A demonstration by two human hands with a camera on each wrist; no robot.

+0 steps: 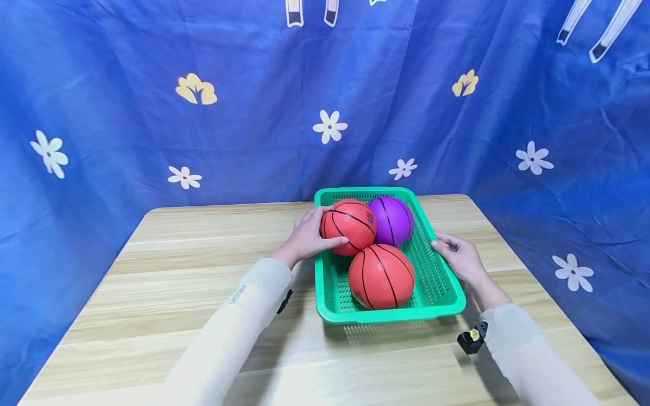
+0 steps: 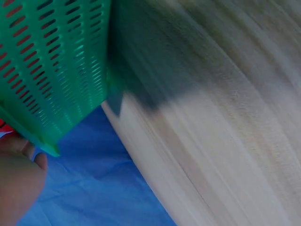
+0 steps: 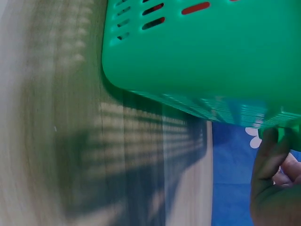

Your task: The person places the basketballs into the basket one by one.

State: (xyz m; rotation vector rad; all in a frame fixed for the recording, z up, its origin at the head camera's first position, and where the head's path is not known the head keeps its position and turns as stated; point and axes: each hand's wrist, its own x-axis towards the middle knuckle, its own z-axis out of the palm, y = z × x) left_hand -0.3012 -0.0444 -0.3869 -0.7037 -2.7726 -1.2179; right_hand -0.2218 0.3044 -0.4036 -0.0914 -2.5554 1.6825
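Observation:
A green plastic basket (image 1: 391,313) with slotted walls stands on the wooden table, holding three toy basketballs. At its far left is a red ball (image 1: 350,223), gripped by my left hand (image 1: 307,235) with the thumb on the near side and the fingers at the far left. A purple ball (image 1: 393,220) lies to the right of it, and another red ball (image 1: 382,277) sits nearer me. My right hand (image 1: 463,258) pinches the basket's right rim. In the right wrist view, thumb and fingers (image 3: 265,162) meet at that rim; the fingertips are partly hidden.
The light wooden table (image 1: 203,282) reaches out on both sides of the basket. A blue patterned curtain (image 1: 254,113) hangs behind the table and along its sides. Black wrist cameras (image 1: 472,338) are strapped under both sleeves.

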